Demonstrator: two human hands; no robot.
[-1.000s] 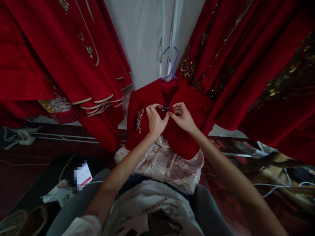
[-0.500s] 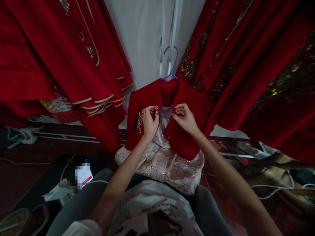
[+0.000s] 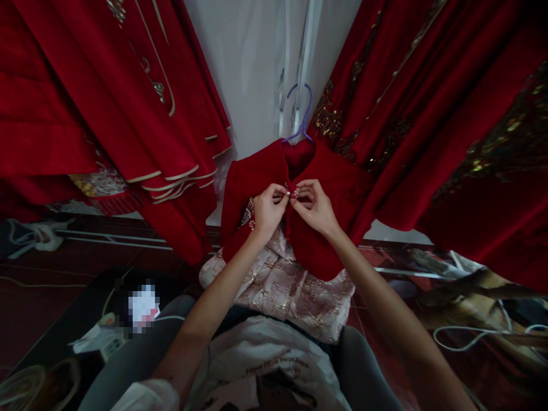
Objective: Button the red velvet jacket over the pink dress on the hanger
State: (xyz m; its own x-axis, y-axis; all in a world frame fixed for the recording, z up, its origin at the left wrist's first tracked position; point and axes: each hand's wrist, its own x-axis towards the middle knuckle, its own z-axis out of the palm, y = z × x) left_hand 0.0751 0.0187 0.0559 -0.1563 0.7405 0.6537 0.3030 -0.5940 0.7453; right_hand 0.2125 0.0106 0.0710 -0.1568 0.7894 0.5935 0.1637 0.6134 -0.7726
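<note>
A short red jacket hangs on a purple hanger in front of me. Its two front edges meet at the chest, below the collar. My left hand is closed in a pinch on the left front edge, where a pearly bead shows at the fingertips. My right hand pinches the opposite edge beside a small beaded ornament, its fingertips almost touching the left ones. Beaded decoration lies on the jacket beside my left hand. Beneath the jacket, a pale shiny brocade piece spreads over my lap.
Red garments with pale trim hang at the left. More red garments with gold sequins hang at the right. A power strip sits by my left leg. At the lower right are wood pieces and a white cable.
Both hands have come together, drawing the jacket's front edges from apart to meeting at the middle. The gap that showed the lining and pale fabric has narrowed.
</note>
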